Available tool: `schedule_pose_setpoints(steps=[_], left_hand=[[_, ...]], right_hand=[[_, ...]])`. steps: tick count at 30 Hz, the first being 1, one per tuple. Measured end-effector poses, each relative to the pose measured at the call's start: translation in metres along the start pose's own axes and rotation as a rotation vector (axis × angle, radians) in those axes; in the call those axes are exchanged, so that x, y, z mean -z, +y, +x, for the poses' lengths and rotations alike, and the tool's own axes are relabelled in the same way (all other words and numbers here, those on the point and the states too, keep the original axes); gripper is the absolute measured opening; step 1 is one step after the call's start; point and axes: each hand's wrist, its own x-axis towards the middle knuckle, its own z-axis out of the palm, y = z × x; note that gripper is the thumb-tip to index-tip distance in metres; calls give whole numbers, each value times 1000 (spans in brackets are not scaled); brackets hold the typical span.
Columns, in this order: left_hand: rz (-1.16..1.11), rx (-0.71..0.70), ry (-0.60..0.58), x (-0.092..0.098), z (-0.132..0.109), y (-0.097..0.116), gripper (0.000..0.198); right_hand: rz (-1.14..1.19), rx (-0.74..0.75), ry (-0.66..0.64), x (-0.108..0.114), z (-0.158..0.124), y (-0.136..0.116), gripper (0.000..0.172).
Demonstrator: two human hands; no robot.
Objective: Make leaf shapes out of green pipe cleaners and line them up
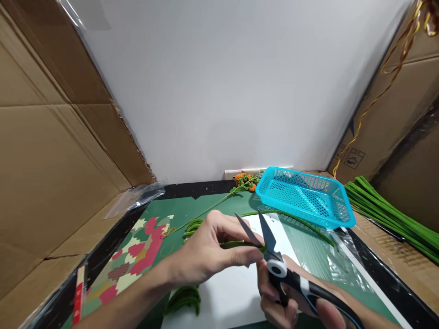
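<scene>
My left hand (209, 249) is closed, pinching a green pipe-cleaner piece (236, 245) between thumb and fingers. My right hand (281, 292) grips black-handled scissors (274, 267) with a white ring at the pivot. Their blades are spread and point up and away, with the tip of the green piece near the base of the blades; whether they touch it I cannot tell. Bent green pipe-cleaner pieces (185, 299) lie left of the white sheet (226, 297), below my left wrist. Another looped green bunch (194, 226) is partly hidden behind my left hand.
A blue perforated basket (305, 196) stands at the back right. Beside it lies an orange flower (244, 179) with a long green stem. One green pipe cleaner (298, 221) crosses the green mat (206, 204). A green bundle (391, 214) lies far right. Cardboard walls (51, 151) flank the table.
</scene>
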Motion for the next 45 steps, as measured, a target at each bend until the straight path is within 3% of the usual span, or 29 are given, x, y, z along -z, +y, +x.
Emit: schedule_pose_setpoints(steps=[2,8,14,21,26,32,38,45], left_hand=[[2,5,4,0,0,-1,12],[38,6,29,1,4,0,15],[88,-7,23,3,6,4,14],[95,32,7,4,4,8,12],[107,38,16,3,4,9,11],[143,28,9,3,2,8,12],[199,-20,7,2,3,7,17],[182,6,5,1,5,9,21]], right_hand=[[-53,-45,24,-2,0,-7,76],[-2,19,41,-10,4,-17,83],[-61,62,101,-11,7,-17,73],[-47,49,121,-26,6,-25,75],[-9,58,101,-18,6,-19,75],[112,89,-26,-8,6,-19,69],[217,130,112,-16,3,-4,63],[269,178,98,-19,3,6,60]])
